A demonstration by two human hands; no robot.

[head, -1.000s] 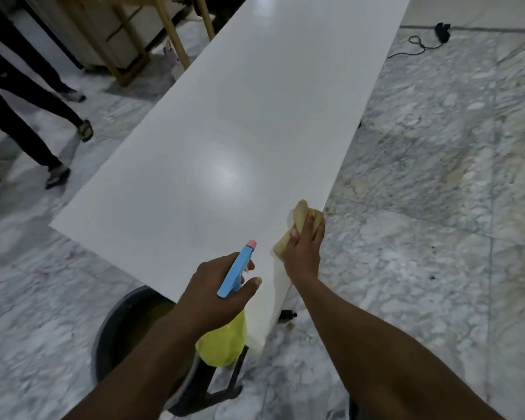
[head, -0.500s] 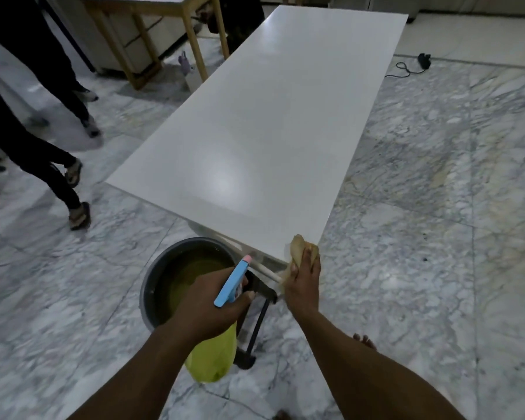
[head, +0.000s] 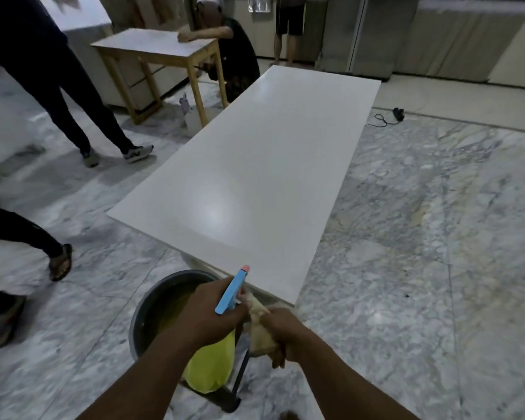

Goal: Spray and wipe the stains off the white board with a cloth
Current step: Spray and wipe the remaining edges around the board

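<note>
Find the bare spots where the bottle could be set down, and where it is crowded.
The board is bare all over. The floor right of it is open up to the cable. Crowded: by the board's near edge, where bucket, left hand, bottle, cloth and right hand bunch; legs at left.

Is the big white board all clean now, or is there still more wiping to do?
It looks nearly done. The white board has a shiny top with no stains I can spot from here. In hand: the left hand grips the spray bottle and the right hand grips the cloth, both just off the board's near edge. Left: maybe a last check for marks too faint to see.
</note>
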